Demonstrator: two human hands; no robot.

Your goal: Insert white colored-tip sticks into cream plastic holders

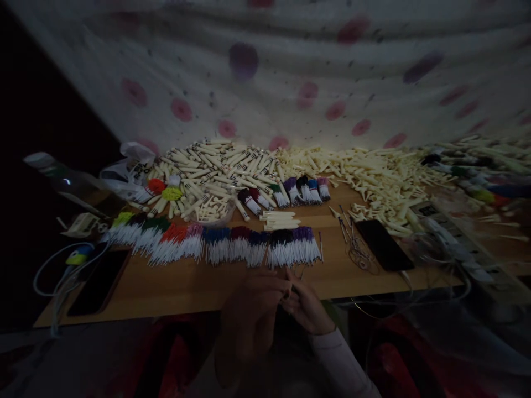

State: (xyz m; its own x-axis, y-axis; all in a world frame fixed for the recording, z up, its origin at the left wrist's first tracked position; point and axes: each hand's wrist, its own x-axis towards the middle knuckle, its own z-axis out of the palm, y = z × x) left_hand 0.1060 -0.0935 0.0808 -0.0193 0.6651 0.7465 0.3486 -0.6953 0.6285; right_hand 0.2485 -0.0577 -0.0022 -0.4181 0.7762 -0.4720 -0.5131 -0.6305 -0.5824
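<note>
My left hand (pixel 254 301) and my right hand (pixel 307 307) meet at the front edge of the wooden table (pixel 182 290). Both are closed, fingertips together around something small that the dim light hides. Just beyond them lies a row of thin white sticks with coloured ends: purple sticks (pixel 306 246), black sticks (pixel 282 249), blue sticks (pixel 216 246) and orange sticks (pixel 170 246) among them. Behind this row rest several cream tubes (pixel 280 220) side by side. A single dark-tipped stick (pixel 321 246) lies apart at the row's right end.
Cream tubes with dark markings (pixel 215 166) and smaller cream pieces (pixel 369 171) are heaped along the back curtain (pixel 282 66). One phone (pixel 384 243) lies right, another phone (pixel 99 282) left. A power strip (pixel 477 254) with cables occupies the right; a bottle (pixel 74 182) the left.
</note>
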